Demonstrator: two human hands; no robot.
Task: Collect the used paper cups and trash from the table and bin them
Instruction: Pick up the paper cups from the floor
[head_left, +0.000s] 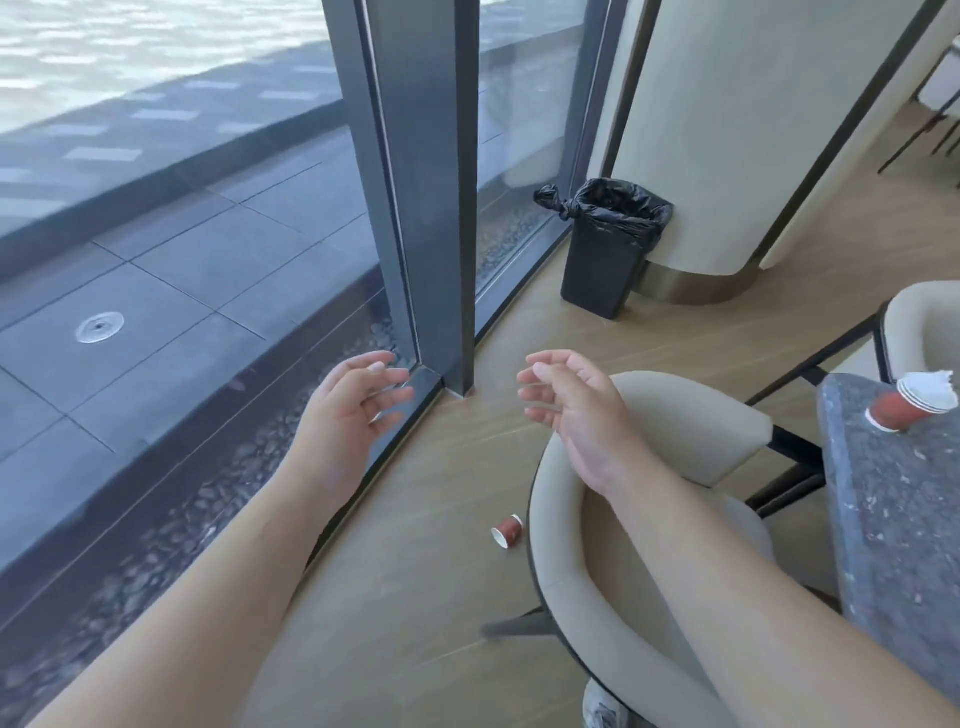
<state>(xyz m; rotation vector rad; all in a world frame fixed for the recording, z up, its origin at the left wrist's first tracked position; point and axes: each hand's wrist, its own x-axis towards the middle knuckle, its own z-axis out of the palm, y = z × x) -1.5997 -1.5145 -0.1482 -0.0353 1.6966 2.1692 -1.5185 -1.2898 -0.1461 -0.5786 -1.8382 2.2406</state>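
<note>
As two hands (447, 402) hover — one floor cup (508, 530), one bin (608, 249)

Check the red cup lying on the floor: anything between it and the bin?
Nothing visible. The red paper cup lies on its side by the beige chair; open wood floor runs from it to the black bin. Both hands, left hand and right hand, hold nothing.

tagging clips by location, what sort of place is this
Probably a cafe or lounge seating area beside a tall window: a stone-topped table with stacked paper cups, cushioned chairs and a lined bin.
</note>
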